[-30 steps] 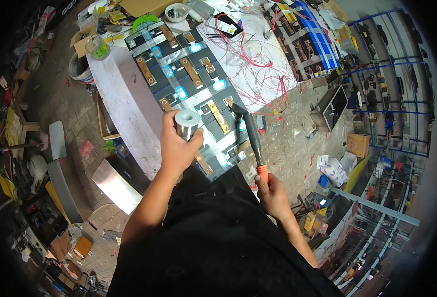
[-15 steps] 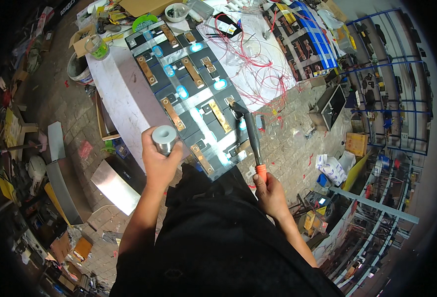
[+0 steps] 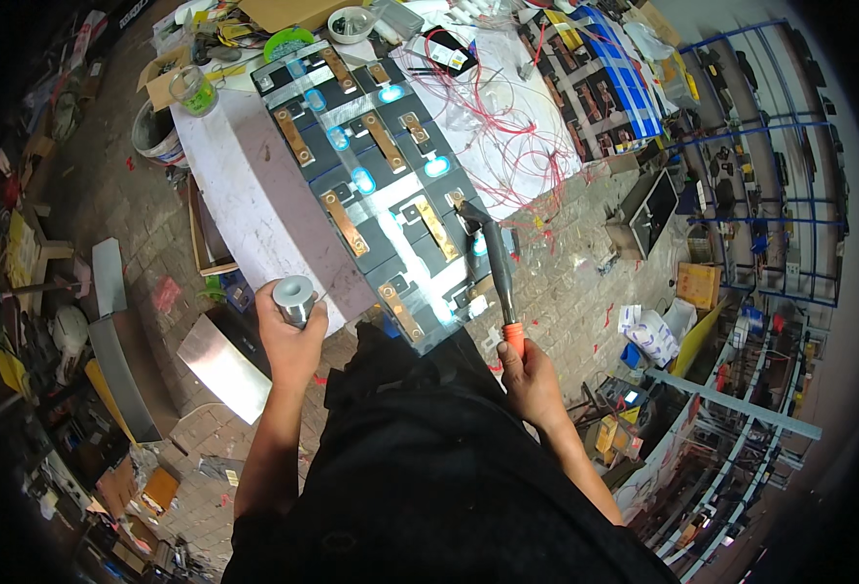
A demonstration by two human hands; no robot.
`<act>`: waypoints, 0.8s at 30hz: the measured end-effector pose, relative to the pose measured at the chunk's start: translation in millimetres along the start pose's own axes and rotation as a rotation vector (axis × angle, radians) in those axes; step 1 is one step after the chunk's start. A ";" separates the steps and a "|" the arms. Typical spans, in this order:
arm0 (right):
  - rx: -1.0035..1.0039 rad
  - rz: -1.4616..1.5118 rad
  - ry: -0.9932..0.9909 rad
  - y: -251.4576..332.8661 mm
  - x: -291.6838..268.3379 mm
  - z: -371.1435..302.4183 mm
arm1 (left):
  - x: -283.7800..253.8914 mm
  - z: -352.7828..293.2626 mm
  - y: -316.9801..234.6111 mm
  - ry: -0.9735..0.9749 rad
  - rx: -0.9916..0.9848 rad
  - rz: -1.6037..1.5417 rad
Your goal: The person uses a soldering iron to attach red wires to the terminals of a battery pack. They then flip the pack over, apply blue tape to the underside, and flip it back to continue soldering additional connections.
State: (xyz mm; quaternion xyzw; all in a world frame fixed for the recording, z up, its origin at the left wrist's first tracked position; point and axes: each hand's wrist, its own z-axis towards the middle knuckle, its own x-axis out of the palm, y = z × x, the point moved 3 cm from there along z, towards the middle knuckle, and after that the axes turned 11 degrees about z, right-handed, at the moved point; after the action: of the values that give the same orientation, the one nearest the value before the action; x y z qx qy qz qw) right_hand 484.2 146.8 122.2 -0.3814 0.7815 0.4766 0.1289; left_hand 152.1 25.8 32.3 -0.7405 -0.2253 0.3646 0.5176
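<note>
My left hand [image 3: 293, 336] is wrapped round a grey spool of solder wire [image 3: 295, 300], held upright off the battery pack's near left side. My right hand [image 3: 529, 380] grips a soldering iron [image 3: 503, 277] with a black shaft and an orange collar. Its bent head rests at a small copper tab near the right edge of the black battery pack [image 3: 376, 243]. Rows of copper bars [image 3: 345, 222], strips of whitish tape and blue-rimmed oval spots cover the pack's top. The iron's head hides part of that tab.
The pack lies on a white-covered table [image 3: 245, 185]. Thin red wires [image 3: 507, 136] tangle to its right, below a second pack with blue sides [image 3: 614, 73]. A green cup [image 3: 194, 92] and a green bowl [image 3: 286, 43] stand far left. Blue-framed shelves [image 3: 770, 175] fill the right.
My left hand with the solder spool has moved left and slightly down, away from the pack. The iron has stayed at the same tab.
</note>
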 end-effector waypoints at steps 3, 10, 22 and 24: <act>0.003 0.002 0.000 0.6 0.2 -0.2 | -1.2 -0.4 1.8 -0.001 -0.005 -0.006; 0.012 0.006 -0.004 4.2 0.2 -0.8 | 0.7 -0.3 -0.9 0.007 0.002 -0.009; 0.015 0.025 0.023 3.4 -2.3 0.5 | 2.0 -3.2 -1.2 0.027 0.002 -0.010; -0.003 0.040 0.018 -0.4 -1.8 3.9 | 1.3 -4.2 1.6 0.008 0.006 -0.017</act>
State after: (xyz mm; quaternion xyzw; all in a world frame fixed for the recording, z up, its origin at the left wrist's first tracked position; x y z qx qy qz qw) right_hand 485.0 150.9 121.0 -0.3703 0.7895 0.4766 0.1117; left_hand 156.0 23.6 31.3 -0.7386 -0.2282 0.3578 0.5238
